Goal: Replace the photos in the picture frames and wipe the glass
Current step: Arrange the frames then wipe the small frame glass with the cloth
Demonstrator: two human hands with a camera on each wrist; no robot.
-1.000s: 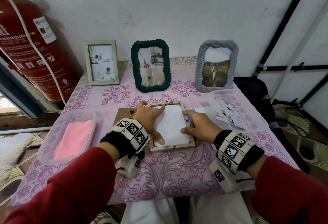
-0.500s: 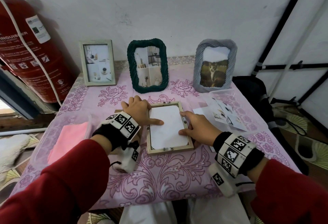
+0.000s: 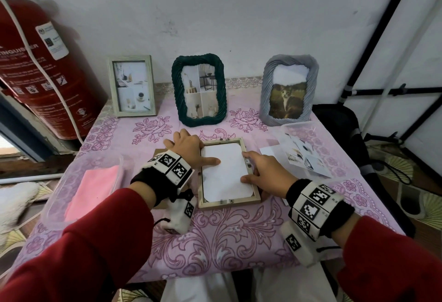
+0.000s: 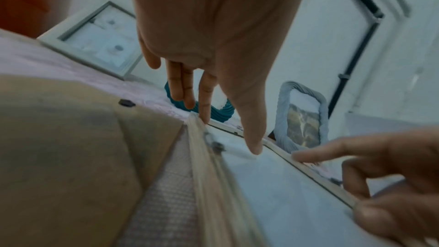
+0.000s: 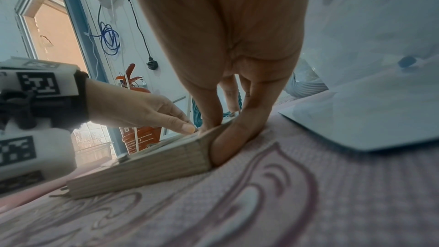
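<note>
The face-down light wooden picture frame (image 3: 228, 172) lies mid-table on the pink floral tablecloth (image 3: 215, 237), white photo back (image 3: 226, 170) inside. Since a second ago the left hand (image 3: 189, 151) has slid off the photo to the frame's left edge, fingers straight, thumb still pressing the paper. The right hand (image 3: 265, 172) stays on the frame's right rail, thumb and fingers loosely gripping it. Left of the frame: brown backing board (image 4: 71, 138), pink cloth in a clear tub (image 3: 93, 186).

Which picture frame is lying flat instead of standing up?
The light wooden frame under both hands. It lies face down on the table with a white sheet showing, while the pale, green and grey frames stand against the wall.
</note>
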